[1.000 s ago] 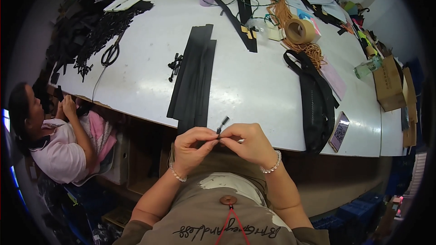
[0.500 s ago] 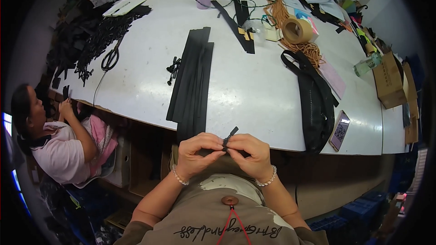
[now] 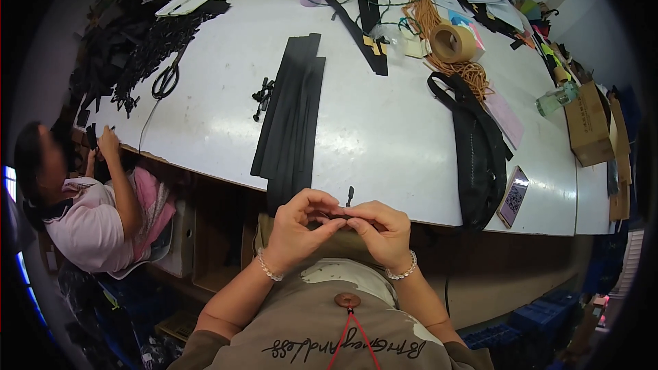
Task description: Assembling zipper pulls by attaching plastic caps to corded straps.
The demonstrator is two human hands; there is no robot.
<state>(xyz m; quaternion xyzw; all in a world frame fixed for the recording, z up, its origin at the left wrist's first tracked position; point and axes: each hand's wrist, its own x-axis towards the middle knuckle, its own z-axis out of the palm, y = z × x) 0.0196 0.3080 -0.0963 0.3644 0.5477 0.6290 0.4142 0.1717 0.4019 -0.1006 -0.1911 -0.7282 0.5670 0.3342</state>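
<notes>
The left hand (image 3: 300, 225) and right hand (image 3: 385, 230) meet fingertip to fingertip, thumbs and forefingers pinching a small black pull (image 3: 351, 194) between them; its flat end juts up just past the fingers, while its lower part is mostly hidden. Just beyond the left fingers lie long black strips (image 3: 289, 113). Right of the right fingers rests a black bag (image 3: 475, 161), with a phone (image 3: 513, 197) beside it. Farther from the fingers, leftward, are small black pieces (image 3: 263, 99), then scissors (image 3: 166, 83).

Black strips (image 3: 289, 106) on white table (image 3: 384, 137)
</notes>
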